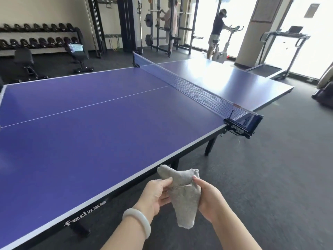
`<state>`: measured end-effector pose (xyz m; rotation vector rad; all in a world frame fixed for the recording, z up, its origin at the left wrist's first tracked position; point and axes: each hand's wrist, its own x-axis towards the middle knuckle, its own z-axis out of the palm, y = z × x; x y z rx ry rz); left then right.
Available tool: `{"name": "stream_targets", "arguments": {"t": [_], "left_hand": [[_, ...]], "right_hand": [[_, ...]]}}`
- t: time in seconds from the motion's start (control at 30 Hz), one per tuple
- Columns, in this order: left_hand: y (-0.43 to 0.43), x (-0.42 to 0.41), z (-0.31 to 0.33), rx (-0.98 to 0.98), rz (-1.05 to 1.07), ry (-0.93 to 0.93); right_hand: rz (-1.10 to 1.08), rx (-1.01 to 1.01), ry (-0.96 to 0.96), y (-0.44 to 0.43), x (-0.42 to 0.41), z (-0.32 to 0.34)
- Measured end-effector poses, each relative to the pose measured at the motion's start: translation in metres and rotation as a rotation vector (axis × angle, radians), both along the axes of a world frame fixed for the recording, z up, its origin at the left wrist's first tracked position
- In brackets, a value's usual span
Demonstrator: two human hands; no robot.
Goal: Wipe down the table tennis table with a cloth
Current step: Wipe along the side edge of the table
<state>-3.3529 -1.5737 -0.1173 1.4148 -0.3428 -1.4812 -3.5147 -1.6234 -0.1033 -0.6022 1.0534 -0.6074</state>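
The table tennis table (90,123) fills most of what I see, a broad blue top with white lines, and I judge none of it wiped yet, since nothing rests on it. Its net (198,91) runs across the middle, clamped at the table's near edge to my right. Beyond the table's far side stands a dumbbell rack (45,50) with dumbbells (34,42) in two rows. Beside it, also past the far side, sits a pale box (77,47) whose contents I cannot make out. I see no bucket or basin by the table, so I take it the cloth works on its own. The cloth (183,195) is just off the table's near edge, held in the air over the floor and not touching the top. It is a grey, nubbly towel piece, bunched and folded, with its lower end hanging free. It looks light, soft and limp, and I expect it to flop and crumple rather than hold a shape. I would gather it into a flat pad under the palm before setting it down. My right hand (209,197) grips the cloth's right side, fingers curled round it. My left hand (155,193) pinches the upper left fold between thumb and fingertips. A pale bangle (138,221) sits on my left wrist, and I should keep it from knocking the table's edge.
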Motion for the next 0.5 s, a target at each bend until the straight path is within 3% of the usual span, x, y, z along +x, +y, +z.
{"name": "stream_targets", "arguments": {"t": [0.07,0.17,0.23,0.27,0.43,0.5], "left_hand": [[0.006,-0.012,0.004,-0.117,-0.023,-0.15],[0.028,-0.029,0.007,-0.255,-0.17,-0.553],[0.046,-0.033,-0.001,-0.155,-0.226,-0.822],[0.057,-0.035,-0.007,-0.096,-0.213,-0.868],[0.094,-0.057,-0.009,-0.041,-0.139,-0.863],[0.107,-0.061,-0.005,-0.047,-0.077,-0.612]], "right_hand": [[0.008,-0.077,0.154,0.012,-0.013,-0.004],[0.099,-0.227,0.37,0.038,-0.031,-0.01],[0.144,-0.281,0.504,0.055,-0.045,-0.019],[0.161,-0.281,0.524,0.064,-0.052,-0.023],[0.099,-0.221,0.407,0.097,-0.076,-0.034],[0.048,-0.16,0.305,0.115,-0.078,-0.039]]}}
